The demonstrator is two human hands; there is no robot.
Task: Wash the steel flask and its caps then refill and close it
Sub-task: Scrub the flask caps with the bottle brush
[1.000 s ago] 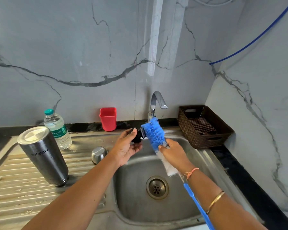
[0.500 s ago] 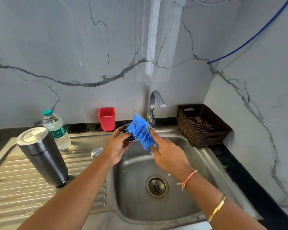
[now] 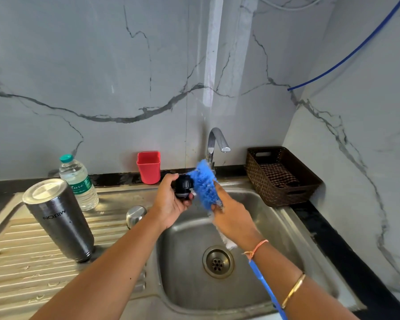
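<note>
The black inner cap [image 3: 184, 187] is gripped in the curled left hand [image 3: 171, 204] over the sink [image 3: 275, 239], so drips are caught. The blue brush [image 3: 204, 183], clasped by the right hand [image 3: 231, 218], is pressed against it. The steel flask [image 3: 58, 218] is stood inverted on the drainboard [image 3: 21, 285], presumably to drain

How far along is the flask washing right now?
Seemingly done: the steel flask stands inverted on the drainboard, with the steel cap beside it. In hand: the left hand grips the black inner cap while the right hand holds the blue brush against it. Left: refilling the flask and fitting both caps.
</note>
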